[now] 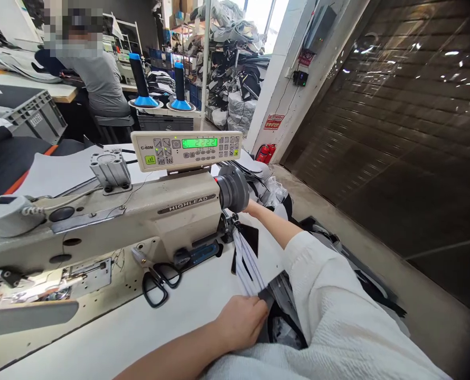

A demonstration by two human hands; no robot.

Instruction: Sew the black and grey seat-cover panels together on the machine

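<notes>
Near the bottom middle, my left hand (243,320) is closed at the table's front edge, beside the lower end of white strips (247,261) that hang over the tabletop; its fingertips are partly hidden. My right arm, in a white sleeve, reaches forward past the sewing machine (187,211). Only the wrist and a bit of my right hand (252,207) show behind the black handwheel (235,189), so its fingers are hidden. Black-handled scissors (156,277) lie on the machine bed. A dark flat object (250,240) lies under the strips.
A control panel (187,150) tops the machine. Two thread cones (179,84) stand behind it. A person in grey (100,79) sits at the back left. Piled materials (238,68) stand behind, dark pieces (334,237) lie at right, and a shutter door (409,132) is beyond.
</notes>
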